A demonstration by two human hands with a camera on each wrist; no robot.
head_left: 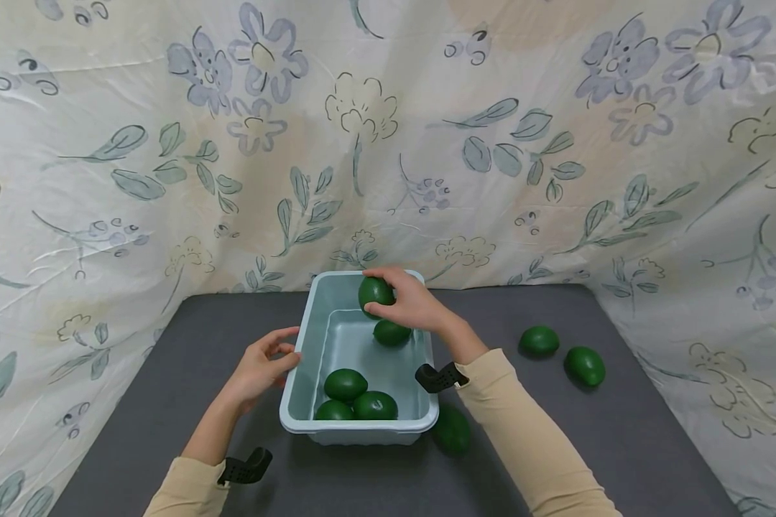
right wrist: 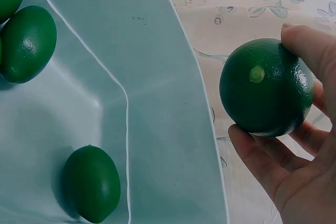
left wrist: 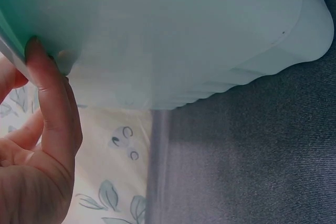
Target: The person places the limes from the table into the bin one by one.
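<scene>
My right hand (head_left: 410,301) holds a dark green lime (right wrist: 265,85) between thumb and fingers, above the far right end of a pale blue-green plastic bin (head_left: 320,309). Inside, a single lime (head_left: 392,333) lies on the floor below that hand. Several more limes, one of them this lime (head_left: 345,385), cluster at the near end. My left hand (head_left: 263,366) grips the bin's left edge with bent fingers. In the left wrist view its fingertips (left wrist: 39,51) touch the bin's outer side at the rim; part of that hand is out of view.
Two limes, a farther lime (head_left: 539,341) and a nearer lime (head_left: 585,366), lie right of the bin on the dark grey table (head_left: 233,323). Another lime (head_left: 453,429) sits beside the bin's near right corner, under the right forearm. A floral curtain (head_left: 362,179) hangs behind the table.
</scene>
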